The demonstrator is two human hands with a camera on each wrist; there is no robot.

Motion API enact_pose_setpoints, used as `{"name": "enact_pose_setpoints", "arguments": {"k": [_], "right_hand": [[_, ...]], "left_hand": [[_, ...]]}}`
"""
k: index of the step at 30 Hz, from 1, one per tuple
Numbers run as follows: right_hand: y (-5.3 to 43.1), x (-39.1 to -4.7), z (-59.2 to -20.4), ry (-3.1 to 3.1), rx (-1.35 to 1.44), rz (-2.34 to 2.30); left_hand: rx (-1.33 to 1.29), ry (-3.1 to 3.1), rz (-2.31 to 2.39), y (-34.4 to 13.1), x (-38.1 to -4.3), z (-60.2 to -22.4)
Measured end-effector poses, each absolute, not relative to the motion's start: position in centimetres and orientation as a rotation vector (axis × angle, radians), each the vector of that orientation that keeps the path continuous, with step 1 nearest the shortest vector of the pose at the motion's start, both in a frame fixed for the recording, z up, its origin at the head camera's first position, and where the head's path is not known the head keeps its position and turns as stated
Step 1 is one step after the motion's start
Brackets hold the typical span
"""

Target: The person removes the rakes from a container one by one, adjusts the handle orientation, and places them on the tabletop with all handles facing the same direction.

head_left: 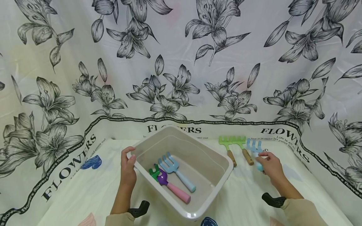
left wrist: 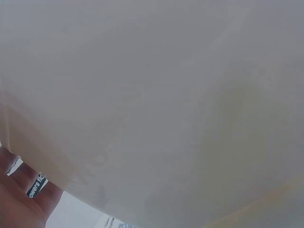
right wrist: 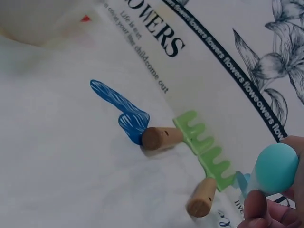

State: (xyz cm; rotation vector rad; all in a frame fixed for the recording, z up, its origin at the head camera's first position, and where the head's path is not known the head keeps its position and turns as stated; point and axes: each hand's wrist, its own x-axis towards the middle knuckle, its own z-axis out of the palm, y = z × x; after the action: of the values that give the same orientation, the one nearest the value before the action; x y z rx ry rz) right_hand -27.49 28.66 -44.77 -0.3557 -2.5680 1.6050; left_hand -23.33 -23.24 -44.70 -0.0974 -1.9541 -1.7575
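Note:
My left hand (head_left: 128, 164) grips the left rim of a beige plastic basin (head_left: 220, 153), which is tilted toward me. Inside the basin lie a light blue toy fork (head_left: 181, 175), a pink-handled tool with a purple neck (head_left: 172, 186) and a green pronged piece (head_left: 154, 172) beside the purple part. Over at the right, my right hand (head_left: 270, 164) pinches the handle of a second blue toy fork (head_left: 254, 147), its prongs pointing away from me. The rounded turquoise handle end (right wrist: 278, 167) faces the right wrist camera. In the left wrist view the basin's wall (left wrist: 152, 104) fills most of the picture.
Two green rakes with wooden handles (head_left: 231, 158) lie side by side on the white cloth (head_left: 246, 197), just left of my right hand. A floral curtain (head_left: 181, 62) hangs behind, its black printed band running along the far edge.

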Motion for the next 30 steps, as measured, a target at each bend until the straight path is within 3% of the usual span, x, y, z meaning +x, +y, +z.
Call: {"name": "enact_pose_setpoints", "arguments": {"k": [15,30], "right_hand": [[32.8,-27.6,-48.4,-2.526,-0.711,1.622],[34.5,-26.7,-49.7,-2.565,-0.554,1.548]], "left_hand": [[-0.133,-1.956,-1.785,-23.5,-23.3,-44.9],[-0.103,-1.985,-1.787,-23.4,-23.2,-44.5]]}}
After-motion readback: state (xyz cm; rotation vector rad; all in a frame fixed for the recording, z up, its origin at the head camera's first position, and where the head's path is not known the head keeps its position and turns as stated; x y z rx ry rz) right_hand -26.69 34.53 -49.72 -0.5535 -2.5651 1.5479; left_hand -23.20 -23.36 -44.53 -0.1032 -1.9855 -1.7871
